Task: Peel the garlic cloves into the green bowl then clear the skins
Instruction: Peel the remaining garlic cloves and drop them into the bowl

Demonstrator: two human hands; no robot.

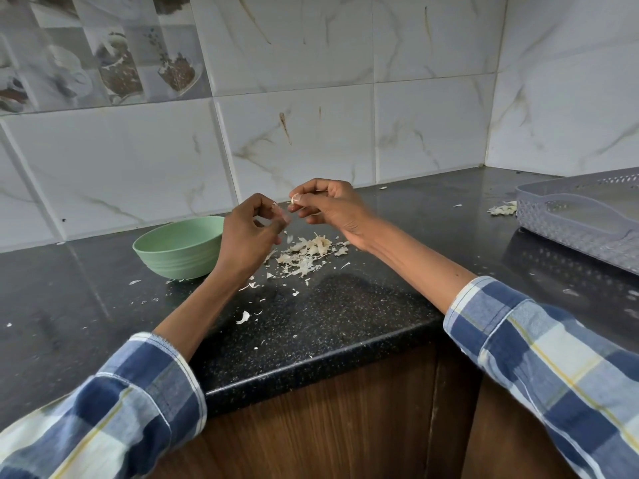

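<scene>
- right hand [328, 205]: grip pinching garlic clove [295, 200] at fingertips, above counter [345, 305]
- left hand [250, 233]: fingers curled, pinching a skin flake [275, 204] just beside clove
- green bowl [179, 247] left of hands; skins pile [307, 254] below them

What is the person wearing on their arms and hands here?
Both arms wear checked shirt sleeves in blue and white with thin yellow lines, cuffs pushed up the forearms. The left hand and right hand are bare: no gloves, rings or watch visible.
</scene>
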